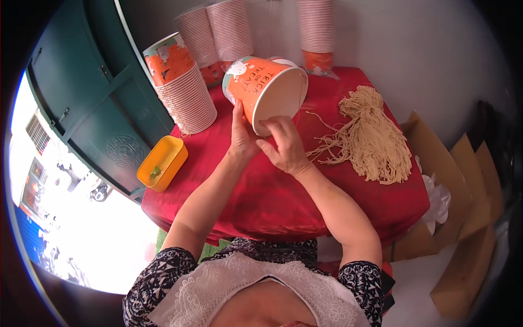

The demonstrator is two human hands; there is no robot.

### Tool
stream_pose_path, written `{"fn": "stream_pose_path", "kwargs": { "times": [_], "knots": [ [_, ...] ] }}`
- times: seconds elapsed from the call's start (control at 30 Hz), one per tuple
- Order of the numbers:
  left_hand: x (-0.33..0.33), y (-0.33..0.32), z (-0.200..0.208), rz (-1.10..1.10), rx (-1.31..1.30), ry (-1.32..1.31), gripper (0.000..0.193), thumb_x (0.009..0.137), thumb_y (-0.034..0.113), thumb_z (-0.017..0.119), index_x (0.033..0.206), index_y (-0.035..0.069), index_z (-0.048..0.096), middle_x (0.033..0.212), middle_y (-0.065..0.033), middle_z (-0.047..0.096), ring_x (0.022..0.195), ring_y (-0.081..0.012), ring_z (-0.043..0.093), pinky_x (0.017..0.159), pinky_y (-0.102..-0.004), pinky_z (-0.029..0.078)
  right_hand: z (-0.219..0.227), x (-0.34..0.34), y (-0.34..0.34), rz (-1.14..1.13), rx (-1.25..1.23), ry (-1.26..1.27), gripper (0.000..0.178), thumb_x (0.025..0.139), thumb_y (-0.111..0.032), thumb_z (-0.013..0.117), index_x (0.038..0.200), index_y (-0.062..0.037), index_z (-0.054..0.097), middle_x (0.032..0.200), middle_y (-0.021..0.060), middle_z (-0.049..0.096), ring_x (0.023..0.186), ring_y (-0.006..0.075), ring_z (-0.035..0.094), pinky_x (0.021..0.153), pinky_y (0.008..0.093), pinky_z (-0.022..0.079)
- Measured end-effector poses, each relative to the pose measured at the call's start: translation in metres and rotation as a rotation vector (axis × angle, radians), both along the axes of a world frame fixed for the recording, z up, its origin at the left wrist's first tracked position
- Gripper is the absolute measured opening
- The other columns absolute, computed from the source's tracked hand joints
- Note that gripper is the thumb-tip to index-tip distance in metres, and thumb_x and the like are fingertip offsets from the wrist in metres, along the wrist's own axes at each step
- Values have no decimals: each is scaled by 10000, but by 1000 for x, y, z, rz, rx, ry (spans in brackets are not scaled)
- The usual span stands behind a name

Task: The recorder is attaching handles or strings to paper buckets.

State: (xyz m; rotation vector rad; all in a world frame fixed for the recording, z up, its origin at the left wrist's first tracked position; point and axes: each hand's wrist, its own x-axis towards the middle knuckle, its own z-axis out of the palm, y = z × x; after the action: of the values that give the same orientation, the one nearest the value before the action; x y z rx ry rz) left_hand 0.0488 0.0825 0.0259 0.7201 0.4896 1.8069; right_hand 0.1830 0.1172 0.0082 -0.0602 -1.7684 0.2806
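An orange paper bucket (248, 87) with a white figure and dark lettering is tilted above the red-covered table, its white open mouth facing right and toward me. My left hand (240, 133) grips its side near the lower rim. At that same rim my right hand (285, 146) has its fingers curled over the edge into the mouth. Whether a cord is pinched there is too small to tell. To the right lies a bundle of beige cords (376, 141), loose ends trailing toward my right hand. A tall stack of similar buckets (188, 101) leans at the left.
A yellow plastic tub (173, 168) with a small green thing inside sits at the table's left edge. More bucket stacks (231, 32) and another stack (316, 32) stand along the back wall. Open cardboard boxes (444, 163) are right of the table; a green door (109, 98) is left.
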Motion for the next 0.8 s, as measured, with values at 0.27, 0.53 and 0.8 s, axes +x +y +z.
{"fn": "stream_pose_path", "kwargs": {
  "times": [0.27,0.53,0.8],
  "knots": [
    [20,13,-6,2,-47,-4,647,924,569,558,1341,77,503,1264,-98,613,1146,-236,589,1006,-393,467,-9,-3,6,-36,-83,60,196,740,-4,718,819,-32,542,832,119,564,822,330,562,733,431,480],
    [19,31,-7,58,-34,34,637,905,524,624,1326,60,505,1229,-98,627,1121,-243,601,990,-400,482,-5,1,12,-181,-77,47,236,725,21,726,754,-31,497,774,125,538,736,339,548,630,447,452],
    [14,48,0,323,91,268,457,922,377,669,1194,36,534,1077,-41,638,934,-125,624,832,-288,516,-13,1,21,-251,-107,30,244,735,22,725,721,-39,489,706,119,513,672,326,525,585,427,436]
  ]
}}
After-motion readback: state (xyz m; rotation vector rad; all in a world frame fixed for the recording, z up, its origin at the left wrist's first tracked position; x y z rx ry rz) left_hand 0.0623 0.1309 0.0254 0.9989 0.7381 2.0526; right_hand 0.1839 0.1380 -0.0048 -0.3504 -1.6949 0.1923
